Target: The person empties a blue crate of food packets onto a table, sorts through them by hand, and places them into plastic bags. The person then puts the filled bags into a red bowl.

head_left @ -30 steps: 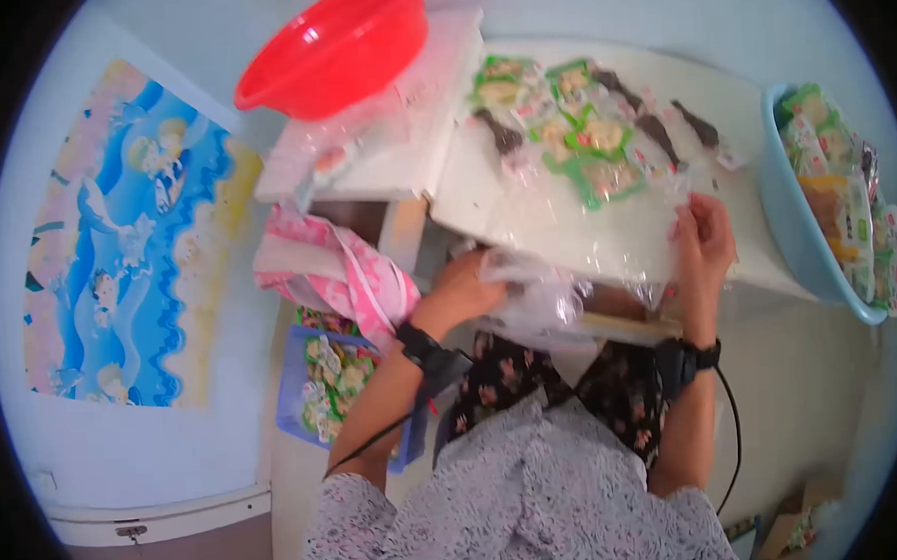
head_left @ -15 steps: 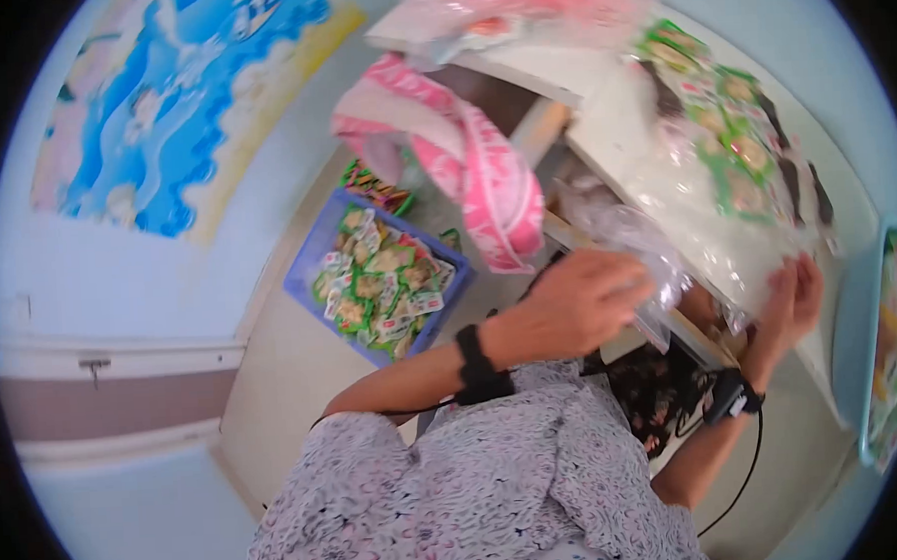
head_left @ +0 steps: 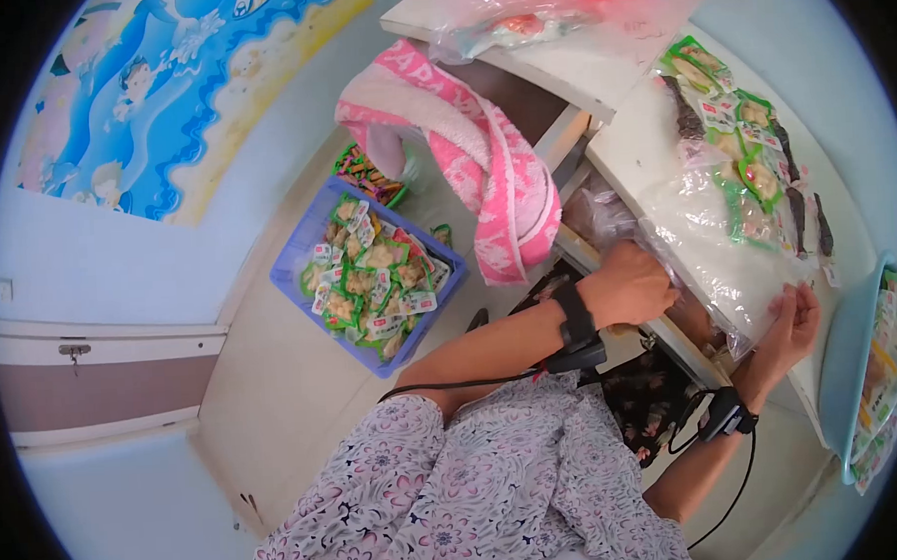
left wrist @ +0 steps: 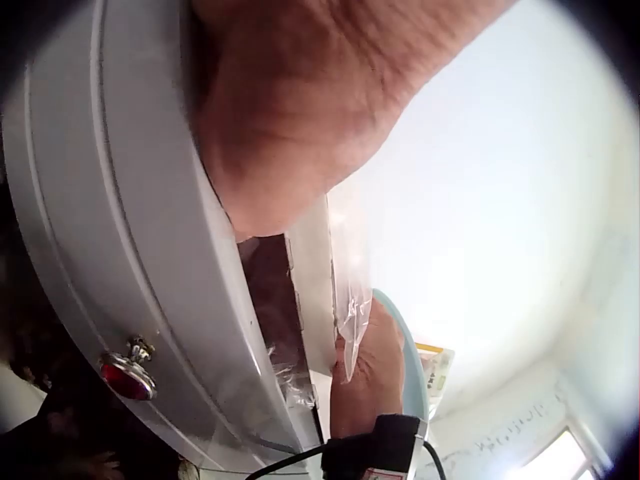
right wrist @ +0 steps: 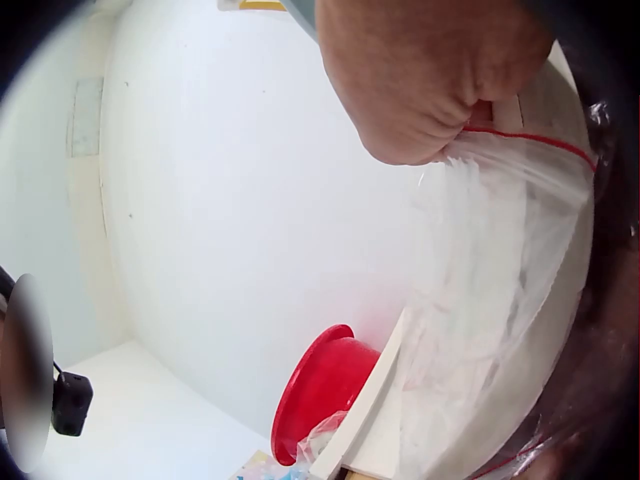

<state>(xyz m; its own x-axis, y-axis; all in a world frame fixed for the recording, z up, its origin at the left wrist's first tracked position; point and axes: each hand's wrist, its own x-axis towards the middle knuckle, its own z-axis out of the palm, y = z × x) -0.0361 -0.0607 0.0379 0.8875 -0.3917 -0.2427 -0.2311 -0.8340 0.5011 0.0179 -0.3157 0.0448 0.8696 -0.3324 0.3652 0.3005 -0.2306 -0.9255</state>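
My right hand (head_left: 791,320) pinches the mouth of a clear zip bag (right wrist: 480,220) with a red strip along its opening. The bag lies flat over the white tabletop's edge in the head view. My left hand (head_left: 629,284) is at the open drawer (head_left: 711,366) under the table, its wrist bent and its fingers hidden; I cannot tell whether it holds anything. In the left wrist view it is right at the drawer front (left wrist: 170,200). Crumpled clear plastic (head_left: 598,211) lies in the drawer beside it.
Green snack packets (head_left: 761,178) and dark packed pieces (head_left: 689,119) lie on the tabletop. A blue basin (head_left: 853,362) of packets stands at the right. Left below are a purple basket (head_left: 296,237) of packets and a hanging pink towel (head_left: 499,178). A red basin (right wrist: 325,385) stands behind.
The head view has swung left. My left hand, near loose clear plastic earlier, has moved down to the drawer, where the plastic now lies. My right hand stays at the bag's edge.
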